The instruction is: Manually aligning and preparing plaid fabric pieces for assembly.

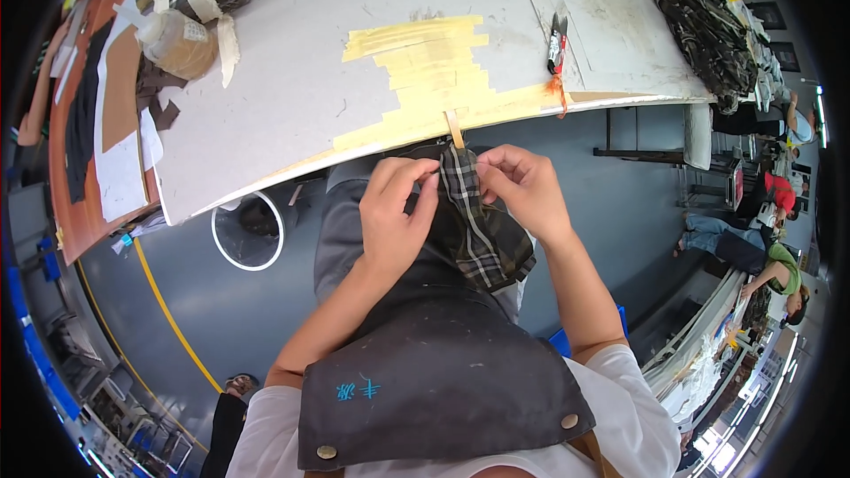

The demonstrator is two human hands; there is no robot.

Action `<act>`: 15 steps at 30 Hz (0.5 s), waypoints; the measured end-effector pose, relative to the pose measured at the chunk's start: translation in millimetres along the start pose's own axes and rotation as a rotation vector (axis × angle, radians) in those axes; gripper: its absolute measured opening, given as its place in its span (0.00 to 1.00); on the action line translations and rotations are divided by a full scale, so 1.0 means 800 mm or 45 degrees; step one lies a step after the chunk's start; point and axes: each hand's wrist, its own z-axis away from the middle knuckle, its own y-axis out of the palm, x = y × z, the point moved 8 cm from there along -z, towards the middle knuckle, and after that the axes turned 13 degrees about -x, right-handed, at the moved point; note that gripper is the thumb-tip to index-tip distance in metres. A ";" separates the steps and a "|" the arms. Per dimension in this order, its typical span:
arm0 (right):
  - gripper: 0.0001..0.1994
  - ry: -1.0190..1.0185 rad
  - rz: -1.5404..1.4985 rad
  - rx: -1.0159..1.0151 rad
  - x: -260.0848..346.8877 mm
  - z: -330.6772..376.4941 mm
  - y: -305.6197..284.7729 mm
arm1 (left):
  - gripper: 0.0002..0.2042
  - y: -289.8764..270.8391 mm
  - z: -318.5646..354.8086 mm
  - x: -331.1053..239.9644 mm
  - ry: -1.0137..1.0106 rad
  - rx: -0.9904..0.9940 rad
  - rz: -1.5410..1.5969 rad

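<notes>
A piece of dark plaid cloth (482, 243) with pale stripes hangs between my hands, over my lap. Its upper end lies at the tip of a narrow wooden strip (454, 127) that juts out from the table's near edge. My left hand (396, 211) pinches the cloth's left side near the top, thumb and forefinger close together. On the opposite side, my right hand (529, 188) grips the right edge between thumb and fingers. The cloth's lower part spreads loosely against my dark apron (443, 372).
Yellow tape (429, 75) covers part of the pale table (288, 106). Red-handled snips (556, 46) lie on it at right, a plastic bottle (184, 46) at left. Dark cloth (695, 22) is piled far right. Below stands a white-rimmed bin (214, 235). Other people work at right.
</notes>
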 end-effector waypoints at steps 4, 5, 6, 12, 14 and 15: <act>0.06 0.057 -0.017 0.106 0.004 -0.005 0.002 | 0.07 0.034 0.004 0.012 -0.418 0.236 0.357; 0.06 0.074 -0.006 0.129 0.005 -0.005 0.003 | 0.06 0.043 0.009 0.021 -0.570 0.291 0.384; 0.06 0.092 0.006 0.153 0.005 -0.005 0.004 | 0.05 0.051 0.014 0.029 -0.722 0.346 0.409; 0.06 0.017 0.074 0.170 0.008 -0.010 0.006 | 0.05 0.065 0.023 0.044 -0.938 0.380 0.520; 0.05 0.016 0.059 0.158 0.008 -0.008 0.006 | 0.05 0.066 0.025 0.045 -0.999 0.362 0.597; 0.05 0.013 0.047 0.144 0.008 -0.008 0.006 | 0.05 0.064 0.022 0.041 -0.971 0.364 0.569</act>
